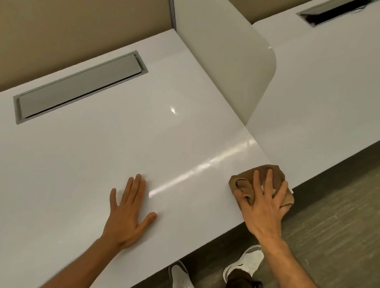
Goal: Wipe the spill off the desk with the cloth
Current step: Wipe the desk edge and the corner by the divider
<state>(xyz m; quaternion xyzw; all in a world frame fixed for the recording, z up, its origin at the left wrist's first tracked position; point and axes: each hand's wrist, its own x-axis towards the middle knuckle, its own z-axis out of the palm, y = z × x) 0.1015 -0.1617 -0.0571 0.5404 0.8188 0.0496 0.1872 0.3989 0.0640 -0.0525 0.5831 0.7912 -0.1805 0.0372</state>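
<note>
Currently your right hand (264,210) presses the brown cloth (245,183) under spread fingers at the desk (91,158) edge; left hand (130,214) flat, fingers straight.

This is an office with rows of shared workstations. The white desk (90,169) under both hands has a grey cable hatch (79,88) set flush into its top, beyond the left hand (130,210). A white divider panel (226,62) stands beyond the right hand (266,210), parting this desk from a second desk (339,76) with its own open hatch (336,9). Tan partition walls (69,18) back both desks.
</note>
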